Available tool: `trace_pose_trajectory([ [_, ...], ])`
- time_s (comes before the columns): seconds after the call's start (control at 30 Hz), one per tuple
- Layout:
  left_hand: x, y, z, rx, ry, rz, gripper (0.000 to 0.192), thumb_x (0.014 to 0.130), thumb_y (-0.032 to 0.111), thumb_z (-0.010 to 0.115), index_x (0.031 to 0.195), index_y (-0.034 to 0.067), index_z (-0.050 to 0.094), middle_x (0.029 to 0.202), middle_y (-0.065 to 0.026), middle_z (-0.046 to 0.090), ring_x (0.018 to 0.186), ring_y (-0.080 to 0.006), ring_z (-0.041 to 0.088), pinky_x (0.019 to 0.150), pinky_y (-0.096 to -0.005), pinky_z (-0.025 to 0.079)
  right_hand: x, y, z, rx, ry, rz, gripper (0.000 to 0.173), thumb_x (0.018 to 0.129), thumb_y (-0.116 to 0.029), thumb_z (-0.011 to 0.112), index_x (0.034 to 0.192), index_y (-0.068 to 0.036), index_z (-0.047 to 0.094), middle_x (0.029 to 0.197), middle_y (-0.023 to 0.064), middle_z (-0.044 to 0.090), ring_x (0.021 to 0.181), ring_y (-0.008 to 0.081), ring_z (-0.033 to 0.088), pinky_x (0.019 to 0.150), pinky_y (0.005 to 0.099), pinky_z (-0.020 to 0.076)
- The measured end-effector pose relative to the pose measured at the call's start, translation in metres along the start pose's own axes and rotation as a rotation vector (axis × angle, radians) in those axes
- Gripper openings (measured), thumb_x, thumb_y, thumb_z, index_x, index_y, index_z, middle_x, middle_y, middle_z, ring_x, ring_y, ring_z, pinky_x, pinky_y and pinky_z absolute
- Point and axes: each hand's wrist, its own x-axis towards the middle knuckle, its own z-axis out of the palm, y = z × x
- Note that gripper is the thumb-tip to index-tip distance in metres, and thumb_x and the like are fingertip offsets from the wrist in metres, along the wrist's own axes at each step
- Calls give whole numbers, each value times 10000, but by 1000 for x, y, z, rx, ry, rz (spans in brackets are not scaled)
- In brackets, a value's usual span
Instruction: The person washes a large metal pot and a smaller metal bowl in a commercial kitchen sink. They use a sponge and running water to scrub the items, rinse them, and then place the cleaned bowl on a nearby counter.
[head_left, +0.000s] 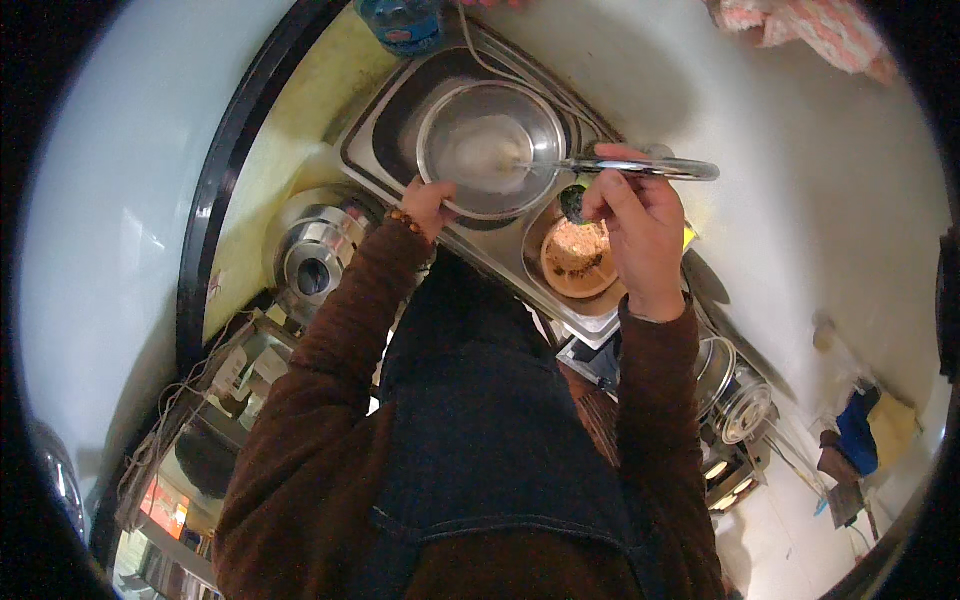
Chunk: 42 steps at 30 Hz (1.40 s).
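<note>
A round stainless steel bowl (555, 142) stands in the larger basin of a steel sink (375, 154), with cloudy liquid in it. My left hand (430, 205) grips the bowl's near rim. A curved chrome faucet (686, 169) reaches over the bowl, and water runs from its spout. Raised beside this faucet, my right hand (637, 217) has its fingers bent around the metal; whether they close on it cannot be told. Under the right hand, a dark green item (574, 204) lies by an orange-brown basin (577, 289) with pale pinkish contents in the smaller sink bowl.
Shiny metal cookware (315, 259) stands left of the sink. A blue plastic bottle (401, 26) is behind it, and a thin hose (517, 77) runs along the back edge. Glass-lidded pots (742, 412) are at the right; cloths (859, 431) hang on the wall.
</note>
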Motion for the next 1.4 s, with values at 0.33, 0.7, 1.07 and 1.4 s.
trace_pose_trajectory([
  [0.33,-29,-8,25,-620,-126,-514,65,826,-10,628,874,32,619,876,-46,613,763,-198,575,731,-359,496,-8,66,-89,-477,96,117,369,952,-156,701,1266,32,647,973,133,737,875,196,711,788,325,559],
  [0.7,-41,27,23,60,-30,-208,455,889,-5,662,1333,13,563,1190,-117,688,1049,-271,680,901,-397,565,37,256,-139,-1247,-57,64,406,906,-281,716,1193,0,658,1108,249,712,1056,460,660,912,520,531],
  [1.07,-32,47,35,81,60,210,863,879,-60,582,1643,53,197,1377,-151,596,1181,-206,608,974,-306,502,27,227,-148,-674,164,222,440,824,-140,776,1228,-4,665,1041,168,716,926,261,699,837,369,565],
  [1.4,-24,36,56,194,176,77,811,882,20,611,1605,-16,244,1358,-235,609,1261,-273,594,1058,-345,466,2,162,33,-1083,-319,-319,359,786,-80,703,1136,-23,645,1189,201,579,1164,425,556,1024,503,466],
])
